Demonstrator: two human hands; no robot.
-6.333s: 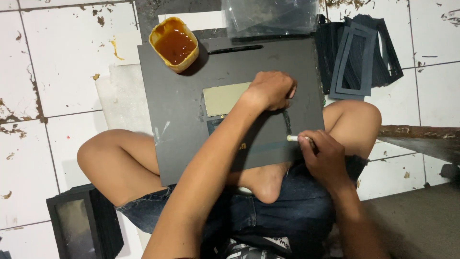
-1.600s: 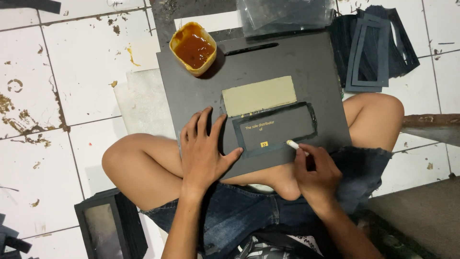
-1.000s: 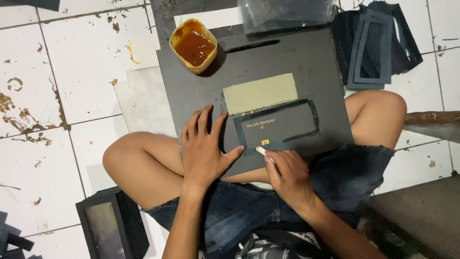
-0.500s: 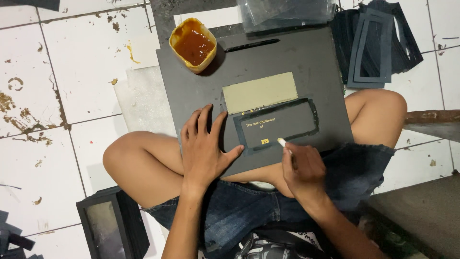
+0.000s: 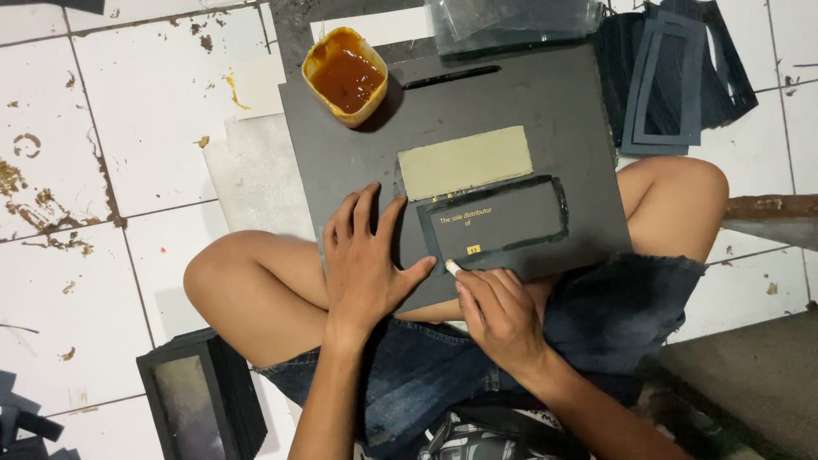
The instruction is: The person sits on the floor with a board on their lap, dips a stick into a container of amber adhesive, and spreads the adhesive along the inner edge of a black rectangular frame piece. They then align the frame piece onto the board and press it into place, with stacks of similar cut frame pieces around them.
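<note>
White tiled floor (image 5: 128,128), pretty grubby: brown stains and smears near the left edge, dark grout lines. Grey concrete step (image 5: 750,375) at the lower right. Even, flat light.

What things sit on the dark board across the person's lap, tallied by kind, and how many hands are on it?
Yellow cup of brown glue: 1
Black stick-like tool: 1
Tan card rectangle: 1
Dark printed card with wet edges: 1
Hands: 2, left hand flat, right hand holding a white-tipped applicator
Total: 4 things, 2 hands
</note>
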